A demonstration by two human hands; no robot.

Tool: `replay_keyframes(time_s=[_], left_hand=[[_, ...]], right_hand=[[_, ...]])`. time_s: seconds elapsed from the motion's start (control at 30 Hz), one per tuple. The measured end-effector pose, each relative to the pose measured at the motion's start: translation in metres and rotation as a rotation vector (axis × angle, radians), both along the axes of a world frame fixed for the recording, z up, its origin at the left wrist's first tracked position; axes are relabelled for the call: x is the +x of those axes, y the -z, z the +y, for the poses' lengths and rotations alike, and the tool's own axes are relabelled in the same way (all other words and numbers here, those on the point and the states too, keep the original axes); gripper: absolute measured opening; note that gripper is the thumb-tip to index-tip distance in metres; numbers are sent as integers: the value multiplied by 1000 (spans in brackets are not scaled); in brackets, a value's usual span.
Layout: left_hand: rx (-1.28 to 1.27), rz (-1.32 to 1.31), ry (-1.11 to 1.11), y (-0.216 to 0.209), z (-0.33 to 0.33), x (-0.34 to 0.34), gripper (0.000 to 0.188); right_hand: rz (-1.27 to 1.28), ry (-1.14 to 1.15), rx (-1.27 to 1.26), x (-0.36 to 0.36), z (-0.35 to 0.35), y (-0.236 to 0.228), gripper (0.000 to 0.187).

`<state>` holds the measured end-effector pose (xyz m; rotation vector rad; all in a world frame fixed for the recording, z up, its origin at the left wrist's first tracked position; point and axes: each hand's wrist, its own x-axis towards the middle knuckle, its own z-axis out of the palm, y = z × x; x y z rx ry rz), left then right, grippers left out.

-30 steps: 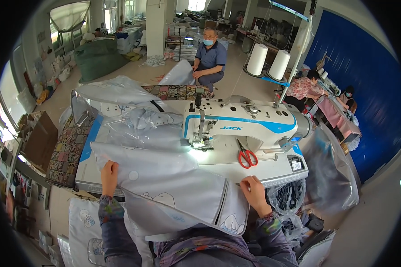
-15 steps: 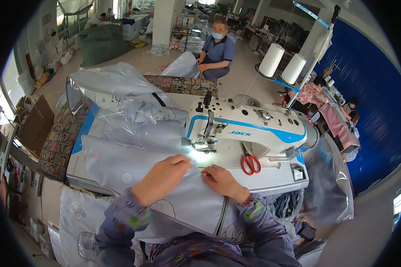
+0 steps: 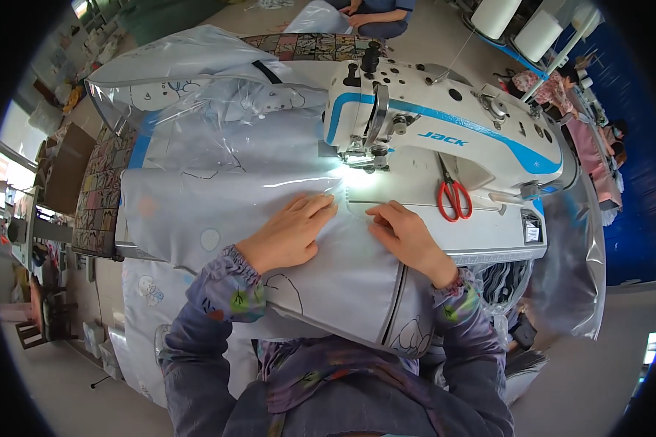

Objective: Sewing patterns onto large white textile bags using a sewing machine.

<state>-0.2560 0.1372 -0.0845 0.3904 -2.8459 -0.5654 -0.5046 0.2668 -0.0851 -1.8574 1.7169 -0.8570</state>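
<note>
Pale grey fabric (image 3: 335,280) with a glossy, clear film and cartoon prints spreads over the sewing table and down toward my lap. My left hand (image 3: 290,231) lies flat on it, fingers stretched toward the lit needle area. At the fabric's right edge, just in front of the presser foot (image 3: 363,162), my right hand (image 3: 408,239) has its fingers curled, with the edge seemingly between thumb and fingers. The white and blue sewing machine (image 3: 452,135) stands beyond both hands. A dark zipper-like strip (image 3: 395,302) runs along the fabric below my right hand.
Red-handled scissors (image 3: 454,199) lie on the machine bed right of my right hand. Thread cones (image 3: 494,17) stand at the upper right. A patterned board (image 3: 102,197) borders the table's left side. Another person (image 3: 377,16) sits beyond the table, partly cut off.
The view has tilted down and shifted, so the machine and table sit higher. My left hand has flattened onto the fabric from a more raised pose. My right hand stays near the edge.
</note>
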Motion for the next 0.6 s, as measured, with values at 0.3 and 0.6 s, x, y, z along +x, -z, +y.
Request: replay_keyframes(time_s=[0.3, 0.6], left_hand=[[-280, 37, -182, 3, -3, -19, 39], [-268, -16, -223, -2, 12, -39, 28]], right_hand=[[56, -62, -50, 25, -15, 26, 35], [308, -26, 78, 23, -12, 6, 34]])
